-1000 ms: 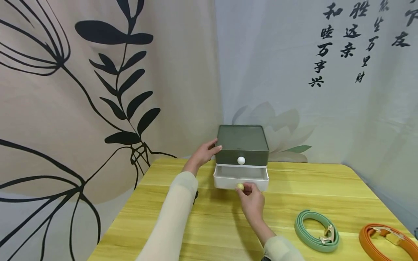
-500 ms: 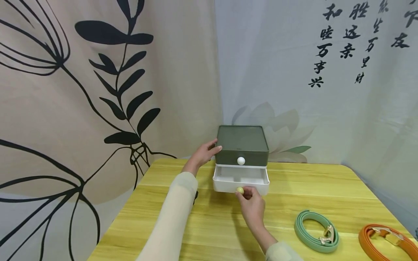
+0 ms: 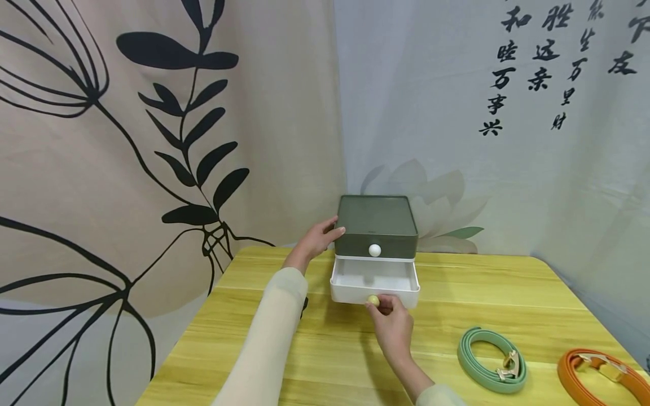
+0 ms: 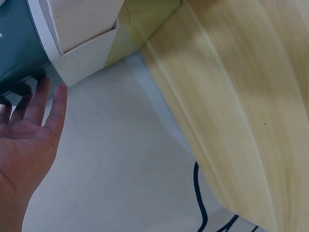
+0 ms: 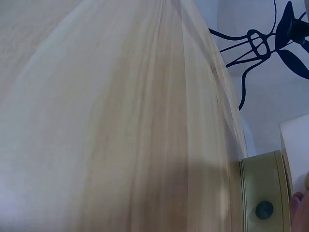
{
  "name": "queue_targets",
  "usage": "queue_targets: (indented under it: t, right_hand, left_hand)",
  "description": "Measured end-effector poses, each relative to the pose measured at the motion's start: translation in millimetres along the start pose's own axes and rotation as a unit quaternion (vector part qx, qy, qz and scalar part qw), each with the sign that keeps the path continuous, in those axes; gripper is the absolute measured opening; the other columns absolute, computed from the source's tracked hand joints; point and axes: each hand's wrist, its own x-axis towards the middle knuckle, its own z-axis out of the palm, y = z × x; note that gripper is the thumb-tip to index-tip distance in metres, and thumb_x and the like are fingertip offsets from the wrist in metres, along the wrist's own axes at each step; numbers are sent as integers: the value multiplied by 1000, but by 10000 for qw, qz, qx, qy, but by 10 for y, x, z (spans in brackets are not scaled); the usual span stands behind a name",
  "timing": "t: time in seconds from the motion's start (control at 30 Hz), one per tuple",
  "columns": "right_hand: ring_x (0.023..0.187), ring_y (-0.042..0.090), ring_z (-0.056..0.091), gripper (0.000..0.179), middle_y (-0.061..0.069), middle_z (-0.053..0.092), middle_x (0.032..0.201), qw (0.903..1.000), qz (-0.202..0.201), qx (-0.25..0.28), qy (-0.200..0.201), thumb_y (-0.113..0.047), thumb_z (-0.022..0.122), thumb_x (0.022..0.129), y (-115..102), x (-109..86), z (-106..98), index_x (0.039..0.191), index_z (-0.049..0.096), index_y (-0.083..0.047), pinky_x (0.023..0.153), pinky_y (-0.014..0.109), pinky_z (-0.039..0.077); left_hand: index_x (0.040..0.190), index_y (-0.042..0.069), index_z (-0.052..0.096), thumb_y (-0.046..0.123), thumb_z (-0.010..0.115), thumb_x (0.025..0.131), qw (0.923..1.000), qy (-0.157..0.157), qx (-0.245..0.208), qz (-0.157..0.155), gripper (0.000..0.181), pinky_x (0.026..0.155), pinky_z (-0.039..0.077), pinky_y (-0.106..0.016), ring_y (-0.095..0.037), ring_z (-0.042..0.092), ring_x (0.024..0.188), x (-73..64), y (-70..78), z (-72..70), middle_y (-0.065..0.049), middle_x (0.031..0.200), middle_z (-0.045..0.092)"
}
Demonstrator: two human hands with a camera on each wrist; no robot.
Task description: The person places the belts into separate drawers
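A small drawer chest (image 3: 377,214) with a dark green top stands at the back of the table. Its green upper drawer (image 3: 355,246) is closed and has a white knob (image 3: 374,250). Below it, the white drawer (image 3: 347,294) is pulled well out, its inside bare. My right hand (image 3: 394,326) pinches that drawer's yellow knob (image 3: 373,300) between thumb and fingers. At the chest's left side rests my left hand (image 3: 316,239), fingers extended along the wall and thumb near the top front edge. In the left wrist view the straight fingers (image 4: 57,108) touch the green side.
An olive bottom drawer (image 5: 263,186) with a dark knob (image 5: 264,210) shows in the right wrist view. A coiled green belt (image 3: 469,358) and a coiled orange belt (image 3: 570,372) lie on the wooden table (image 3: 325,361) at right. A printed curtain (image 3: 284,141) hangs behind.
The right hand has drawn the white drawer further out toward the front, showing more of its inside. My left hand has stayed in place on the chest.
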Motion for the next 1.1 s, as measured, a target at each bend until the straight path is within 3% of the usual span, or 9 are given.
queue_targets:
  t: [1.1]
  right_hand:
    - [78, 17, 67, 22, 8, 70, 88, 10000, -31, 33, -14, -11, 83, 82, 9, -133, -56, 98, 71, -2, 65, 20, 54]
  left_hand:
    - [158, 24, 30, 49, 55, 100, 9999, -49, -120, 15, 68, 108, 40, -47, -26, 35, 143, 39, -25, -6, -5, 160, 32]
